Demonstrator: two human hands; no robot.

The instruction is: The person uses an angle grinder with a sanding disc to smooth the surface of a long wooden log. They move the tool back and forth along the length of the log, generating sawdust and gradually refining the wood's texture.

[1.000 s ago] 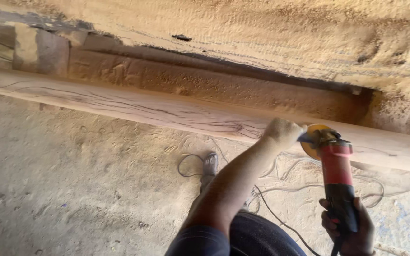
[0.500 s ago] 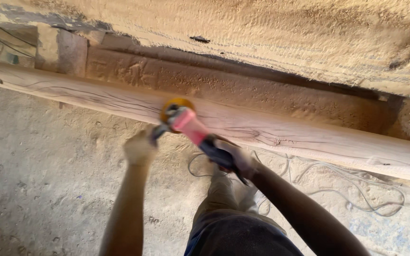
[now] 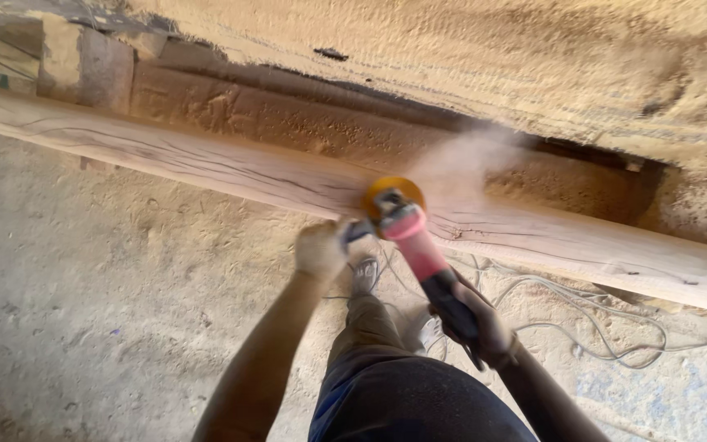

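A long pale wooden beam with dark cracks runs from upper left to lower right. A red angle grinder with an orange disc is pressed against the beam's near face, and a cloud of dust rises to its upper right. My left hand grips the grinder's side handle. My right hand holds the black rear of the grinder body.
A dusty wall of wood and sawdust stands behind the beam. Tangled cables lie on the sandy floor under the beam at right. My legs and shoes are below the hands.
The grinder has travelled left along the beam from its right part, then a little back right. Dust now flies off the disc. Both hands stay on the tool.
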